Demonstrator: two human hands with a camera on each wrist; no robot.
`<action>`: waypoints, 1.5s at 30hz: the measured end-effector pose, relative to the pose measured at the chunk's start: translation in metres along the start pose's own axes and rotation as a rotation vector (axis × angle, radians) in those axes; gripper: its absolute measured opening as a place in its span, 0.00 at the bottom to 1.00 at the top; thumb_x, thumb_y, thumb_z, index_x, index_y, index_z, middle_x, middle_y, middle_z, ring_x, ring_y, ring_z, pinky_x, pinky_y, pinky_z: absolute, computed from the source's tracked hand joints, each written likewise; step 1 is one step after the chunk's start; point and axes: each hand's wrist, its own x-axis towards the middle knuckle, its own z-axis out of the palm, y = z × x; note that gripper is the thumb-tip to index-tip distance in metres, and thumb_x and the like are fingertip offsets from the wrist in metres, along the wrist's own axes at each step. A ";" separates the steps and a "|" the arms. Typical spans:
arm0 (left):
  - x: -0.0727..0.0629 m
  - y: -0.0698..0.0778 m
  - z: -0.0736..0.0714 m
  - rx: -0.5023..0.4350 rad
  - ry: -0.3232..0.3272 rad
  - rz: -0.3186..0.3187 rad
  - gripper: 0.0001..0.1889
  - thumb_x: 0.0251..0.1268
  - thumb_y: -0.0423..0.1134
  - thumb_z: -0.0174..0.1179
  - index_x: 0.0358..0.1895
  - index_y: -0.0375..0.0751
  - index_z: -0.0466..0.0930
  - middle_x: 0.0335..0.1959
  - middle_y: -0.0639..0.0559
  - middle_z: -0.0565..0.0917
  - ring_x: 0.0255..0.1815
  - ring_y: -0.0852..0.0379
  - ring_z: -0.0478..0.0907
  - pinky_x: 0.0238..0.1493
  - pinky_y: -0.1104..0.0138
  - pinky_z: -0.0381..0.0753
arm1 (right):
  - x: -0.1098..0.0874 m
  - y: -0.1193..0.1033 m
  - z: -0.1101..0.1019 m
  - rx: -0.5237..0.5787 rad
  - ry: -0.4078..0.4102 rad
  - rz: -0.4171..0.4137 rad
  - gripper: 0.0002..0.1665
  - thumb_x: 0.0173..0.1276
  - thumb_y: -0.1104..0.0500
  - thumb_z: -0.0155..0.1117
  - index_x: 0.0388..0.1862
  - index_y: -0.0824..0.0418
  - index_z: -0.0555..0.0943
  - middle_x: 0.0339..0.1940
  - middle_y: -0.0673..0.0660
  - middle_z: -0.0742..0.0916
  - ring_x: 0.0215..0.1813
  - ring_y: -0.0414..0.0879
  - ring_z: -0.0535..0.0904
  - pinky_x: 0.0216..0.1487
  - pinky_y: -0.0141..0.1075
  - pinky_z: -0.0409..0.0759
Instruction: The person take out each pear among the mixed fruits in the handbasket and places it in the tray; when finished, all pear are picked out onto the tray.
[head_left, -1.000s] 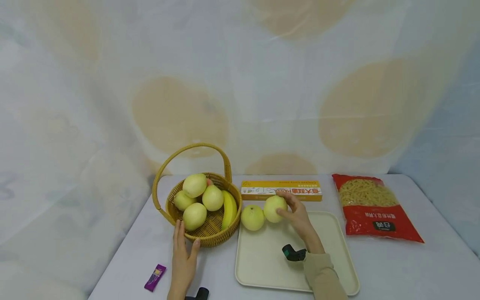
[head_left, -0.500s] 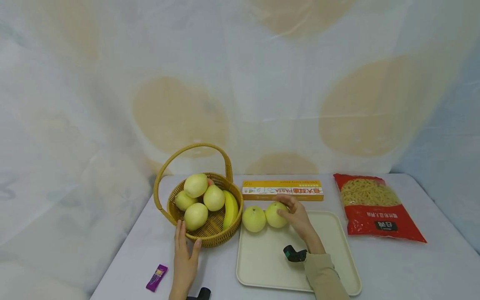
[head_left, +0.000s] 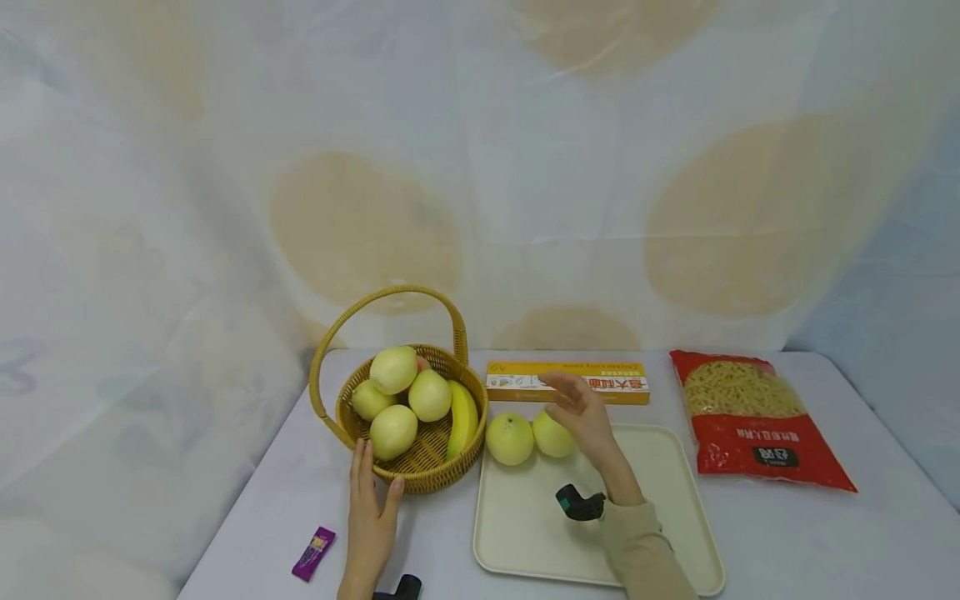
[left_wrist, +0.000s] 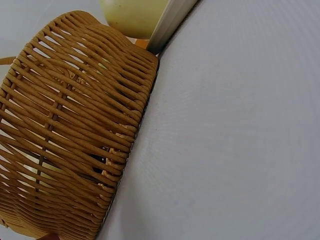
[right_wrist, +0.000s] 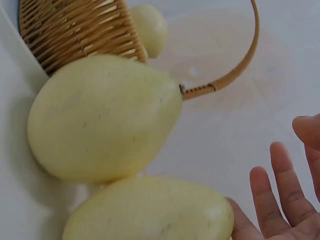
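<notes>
My left hand (head_left: 371, 517) rests with straight fingers against the near side of a woven basket (head_left: 438, 478). Inside the basket lie several pale green fruits (head_left: 393, 432), a banana (head_left: 462, 421) and a barely visible reddish item. Two more round fruits, a left one (head_left: 510, 439) and a right one (head_left: 553, 435), sit side by side at the far left of a cream tray (head_left: 532, 529). Just over the right fruit, my right hand (head_left: 588, 423) has its fingers spread and holds nothing. In the right wrist view, its fingers (right_wrist: 284, 185) show beside the lower fruit (right_wrist: 150, 212).
Behind the tray lies a yellow and white pasta box (head_left: 566, 383). A red bag of pasta (head_left: 761, 425) is on the right of the table. A small purple packet (head_left: 313, 553) lies left of my left hand. The basket's tall handle (head_left: 375, 296) arches upward.
My right hand has lowered the right fruit onto the tray beside the other one, let go of it and lifted slightly. My left hand stays at the basket.
</notes>
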 end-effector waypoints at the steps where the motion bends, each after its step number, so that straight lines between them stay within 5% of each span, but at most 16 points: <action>1: 0.000 0.000 0.000 0.000 0.001 -0.001 0.38 0.71 0.41 0.56 0.78 0.46 0.45 0.80 0.43 0.45 0.79 0.37 0.44 0.73 0.38 0.52 | 0.001 -0.001 0.003 0.010 -0.009 -0.006 0.26 0.65 0.71 0.61 0.61 0.70 0.71 0.63 0.66 0.78 0.60 0.29 0.74 0.67 0.35 0.74; 13: 0.000 0.001 0.000 0.008 -0.005 -0.022 0.38 0.71 0.40 0.56 0.78 0.44 0.45 0.80 0.42 0.44 0.79 0.36 0.44 0.73 0.38 0.52 | 0.011 -0.005 0.048 0.110 -0.166 -0.024 0.26 0.65 0.73 0.59 0.63 0.72 0.69 0.65 0.74 0.73 0.62 0.44 0.76 0.58 0.29 0.79; 25: 0.001 -0.001 0.000 0.010 -0.011 -0.035 0.38 0.72 0.44 0.55 0.78 0.43 0.46 0.80 0.42 0.44 0.79 0.37 0.44 0.73 0.38 0.52 | 0.025 -0.008 0.085 0.092 -0.265 -0.005 0.32 0.64 0.73 0.60 0.67 0.70 0.65 0.68 0.73 0.70 0.71 0.67 0.65 0.68 0.58 0.68; 31: 0.002 -0.005 0.001 0.007 -0.003 -0.024 0.37 0.72 0.44 0.54 0.78 0.44 0.46 0.80 0.42 0.44 0.79 0.37 0.44 0.72 0.37 0.52 | 0.032 -0.007 0.100 0.076 -0.296 0.069 0.35 0.65 0.71 0.59 0.71 0.65 0.62 0.73 0.68 0.67 0.74 0.64 0.62 0.68 0.53 0.72; 36: 0.002 -0.006 0.003 0.004 -0.002 -0.017 0.38 0.72 0.44 0.55 0.78 0.46 0.45 0.80 0.43 0.44 0.79 0.36 0.44 0.72 0.36 0.52 | 0.041 -0.002 0.116 0.053 -0.288 0.118 0.39 0.66 0.71 0.60 0.74 0.64 0.58 0.75 0.67 0.62 0.75 0.66 0.58 0.69 0.58 0.68; 45: 0.002 -0.001 0.001 0.019 -0.007 -0.023 0.38 0.72 0.42 0.55 0.78 0.44 0.46 0.80 0.43 0.44 0.79 0.36 0.45 0.72 0.37 0.53 | 0.058 0.005 0.133 -0.058 -0.290 0.089 0.40 0.63 0.70 0.63 0.73 0.66 0.59 0.73 0.70 0.64 0.73 0.68 0.59 0.71 0.61 0.62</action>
